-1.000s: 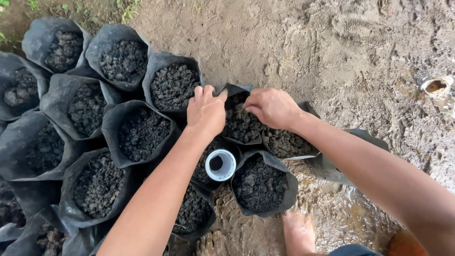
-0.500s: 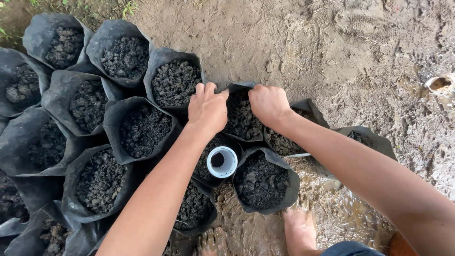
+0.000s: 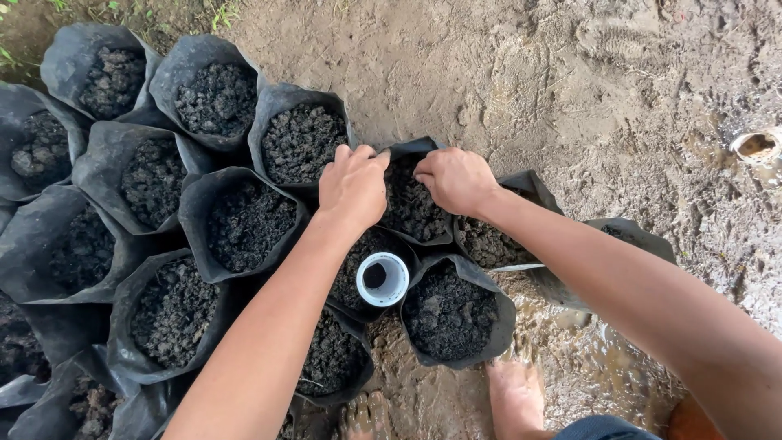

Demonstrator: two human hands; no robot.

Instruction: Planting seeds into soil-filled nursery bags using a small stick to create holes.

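Left hand (image 3: 353, 186) and right hand (image 3: 456, 181) both pinch one black soil bag's rim (image 3: 407, 148), bare mud (image 3: 505, 73) open beyond.

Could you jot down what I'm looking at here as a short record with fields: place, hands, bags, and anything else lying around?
Place: bare muddy ground, wet near the person's bare feet.
Left hand: gripping the left rim of a black soil-filled bag.
Right hand: gripping the same bag's right rim.
Other bags: many black bags of dark soil packed close together to the left.
White tube: standing upright in a bag just below the hands.
Other: a small round white-rimmed object set in the mud at far right.
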